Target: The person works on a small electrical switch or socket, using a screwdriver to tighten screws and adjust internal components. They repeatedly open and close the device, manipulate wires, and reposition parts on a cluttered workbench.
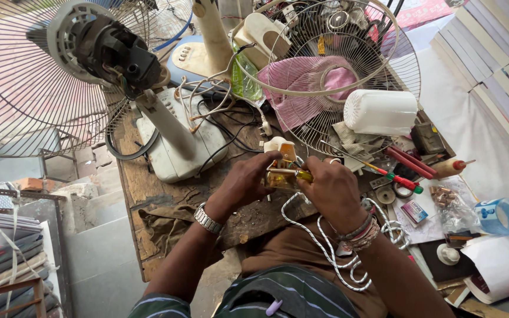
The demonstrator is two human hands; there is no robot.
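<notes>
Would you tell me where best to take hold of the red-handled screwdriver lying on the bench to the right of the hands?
Grip the red-handled screwdriver by its handle, probably coming from above on the right hand side. The thin shaft points up-left toward the fan guard, while the thicker handle end lies nearer and uncovered.

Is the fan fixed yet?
Not yet. The fan stands stripped: no blades, motor bare, its front grille lying off on the bench. Left hand holds a small part; right hand works a screwdriver on it. Wiring and refitting look undone.
</notes>
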